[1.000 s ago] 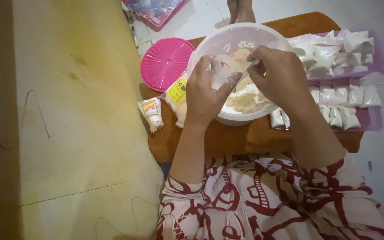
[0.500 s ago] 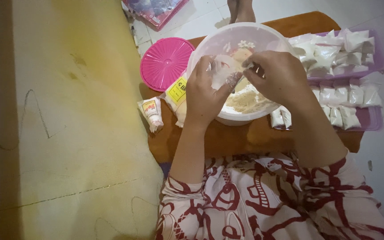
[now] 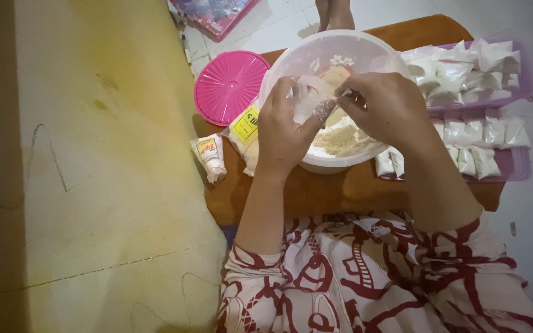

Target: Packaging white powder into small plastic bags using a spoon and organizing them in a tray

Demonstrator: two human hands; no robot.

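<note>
While two hands (image 3: 340,117) pinch one small bag (image 3: 311,102), one bowl (image 3: 291,58) waits.

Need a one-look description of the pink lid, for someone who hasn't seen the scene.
Start at the big translucent bowl on the brown wooden board where the left hand and right hand work. Just left of the bowl lies the pink lid: the only round, ribbed, bright pink thing, unlike the small printed packets below it.
</note>
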